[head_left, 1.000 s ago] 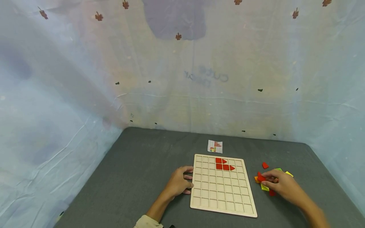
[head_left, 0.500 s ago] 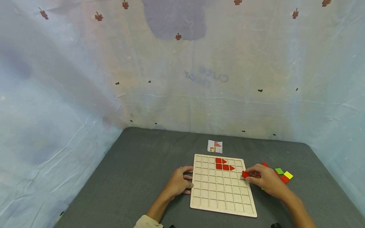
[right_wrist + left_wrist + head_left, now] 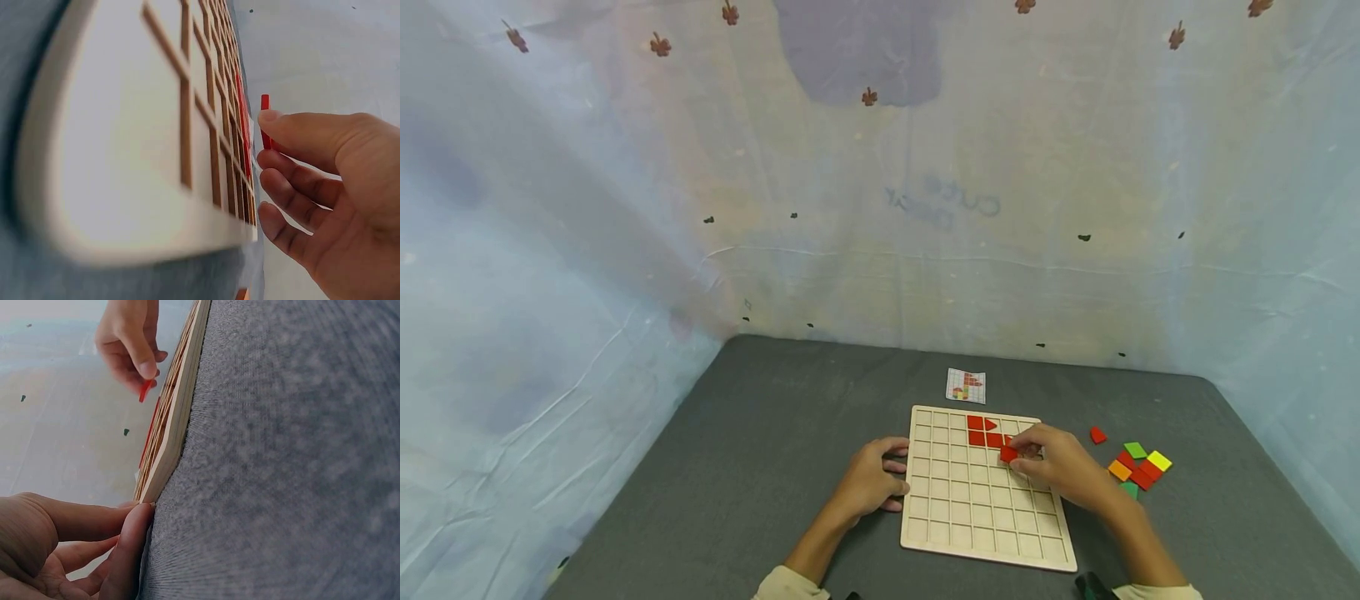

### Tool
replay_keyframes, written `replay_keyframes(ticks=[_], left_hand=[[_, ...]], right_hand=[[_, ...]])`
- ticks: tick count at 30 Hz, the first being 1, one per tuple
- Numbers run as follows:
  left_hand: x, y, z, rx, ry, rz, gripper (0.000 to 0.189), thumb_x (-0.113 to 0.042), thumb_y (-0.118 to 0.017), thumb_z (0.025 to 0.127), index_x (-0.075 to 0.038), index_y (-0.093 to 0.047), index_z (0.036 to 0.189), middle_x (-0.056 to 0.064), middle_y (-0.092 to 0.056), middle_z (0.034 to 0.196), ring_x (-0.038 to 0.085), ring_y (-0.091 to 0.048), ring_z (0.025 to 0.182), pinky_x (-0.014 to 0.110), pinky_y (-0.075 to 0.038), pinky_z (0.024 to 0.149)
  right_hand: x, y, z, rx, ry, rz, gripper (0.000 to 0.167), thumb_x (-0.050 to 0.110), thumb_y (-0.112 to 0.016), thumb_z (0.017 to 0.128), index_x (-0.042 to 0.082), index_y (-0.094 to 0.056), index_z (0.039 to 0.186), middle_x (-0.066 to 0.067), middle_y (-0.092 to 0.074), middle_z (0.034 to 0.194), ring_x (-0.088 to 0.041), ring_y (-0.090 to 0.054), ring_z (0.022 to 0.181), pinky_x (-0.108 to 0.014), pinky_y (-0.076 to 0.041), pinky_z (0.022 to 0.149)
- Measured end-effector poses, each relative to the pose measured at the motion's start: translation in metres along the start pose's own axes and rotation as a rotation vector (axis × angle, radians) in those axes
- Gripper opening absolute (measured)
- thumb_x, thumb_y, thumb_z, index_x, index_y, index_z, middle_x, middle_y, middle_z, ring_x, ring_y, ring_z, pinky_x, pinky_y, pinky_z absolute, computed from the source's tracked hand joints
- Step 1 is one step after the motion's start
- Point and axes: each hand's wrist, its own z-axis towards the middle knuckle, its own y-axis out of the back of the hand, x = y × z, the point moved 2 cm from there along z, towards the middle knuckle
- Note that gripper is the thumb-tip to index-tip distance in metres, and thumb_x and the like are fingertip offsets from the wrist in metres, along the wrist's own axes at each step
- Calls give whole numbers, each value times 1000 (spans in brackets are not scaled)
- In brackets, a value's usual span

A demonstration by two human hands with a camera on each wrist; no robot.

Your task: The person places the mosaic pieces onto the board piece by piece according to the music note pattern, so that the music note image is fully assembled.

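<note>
The right hand's grip (image 3: 1062, 468) pinches a red tile (image 3: 1008, 454) between thumb and fingertips, at the left end of the hand. The tile shows as a small square, partly covered by the fingers, so no long axis stands out. Both wrist views show it thin and edge-on, raised off the grid board (image 3: 970, 508) and roughly parallel to it.

The relation that seems to matter most is between tile and cells: it hangs just to the near side of the two rows of red pieces (image 3: 976, 437), close to their pointed right end. Which cell lies directly under it, I cannot tell.

The right hand is the nearer one; the left hand (image 3: 872, 481) touches the board's left edge, well apart from the tile. Whether its fingers curl under the edge is unclear.

Just beyond the far edge lies a printed card (image 3: 966, 387). To the right, on the grey desk (image 3: 805, 408), are loose tiles in red, orange (image 3: 1120, 471), yellow (image 3: 1160, 461) and green (image 3: 1134, 450), with a pointed red piece (image 3: 1098, 435) farther off.
</note>
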Motion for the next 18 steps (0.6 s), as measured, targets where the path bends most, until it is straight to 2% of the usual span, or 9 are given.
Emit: replay_keyframes(ticks=[6, 13, 18], left_hand=[[0, 0, 0, -2, 2, 1, 66, 14, -76, 82, -2, -62, 144, 16, -62, 135, 29, -68, 110, 37, -65, 56], [0, 0, 0, -2, 3, -5, 66, 15, -76, 82, -1, -62, 144, 16, -63, 134, 27, -68, 107, 37, -64, 56], [0, 0, 0, -3, 5, -8, 66, 15, -76, 81, -1, -62, 144, 16, -63, 133, 27, -68, 107, 37, -64, 55]], right_hand=[[8, -8, 12, -9, 37, -6, 23, 18, -83, 92, 6, -79, 111, 2, -70, 101, -9, -58, 87, -26, -54, 72], [16, -14, 20, -11, 65, -4, 25, 16, -84, 91, 3, -78, 112, -4, -72, 105, -12, -60, 88, -26, -54, 74], [20, -17, 25, 8, 81, 3, 25, 14, -84, 91, 1, -78, 111, -4, -71, 100, -11, -57, 84, -24, -53, 71]])
